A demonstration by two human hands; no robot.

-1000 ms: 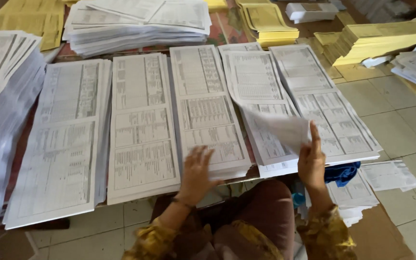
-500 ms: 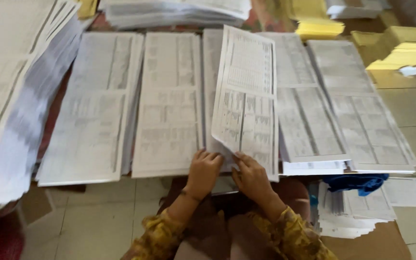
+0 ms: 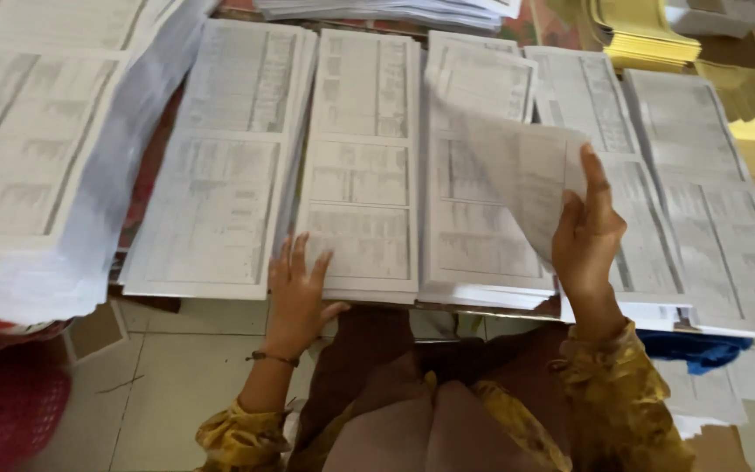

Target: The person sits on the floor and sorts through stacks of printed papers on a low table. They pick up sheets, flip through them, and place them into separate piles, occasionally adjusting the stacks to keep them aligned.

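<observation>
The right hand's [image 3: 589, 236] fingers [image 3: 594, 179] are clamped on one loose sheet [image 3: 517, 175], thumb on the near face, the rest hidden behind the paper. The left hand's [image 3: 297, 293] fingers [image 3: 294, 258] are spread apart and lie flat on the near end of the second stack [image 3: 362, 166], holding nothing.

Half a second ago both hands sat close together at the near edge of the middle stacks, with the sheet standing nearly upright between them, its long axis running away from the person. Now the hands are well apart: the right has swung out to the right and lifted, and the left has shifted left onto the second stack. The sheet has tipped over too. It is curled and slanted, its long axis running from upper left to lower right, the far corner pointing up and left over the third stack [image 3: 482, 175], the near edge at the right hand.

The sheet hangs in the air above the third stack and partly over the fourth stack [image 3: 605, 114], touching neither as far as can be seen. All the stacks lie side by side on the tabletop [image 3: 146, 201], long axes pointing away from the person. Further left is the first stack [image 3: 220, 157], then a fanned heap [image 3: 37, 166]; a fifth stack [image 3: 718, 192] lies at the right. Yellow paper [image 3: 648, 35] sits beyond. Tiled floor [image 3: 176, 385] shows below the left wrist.
</observation>
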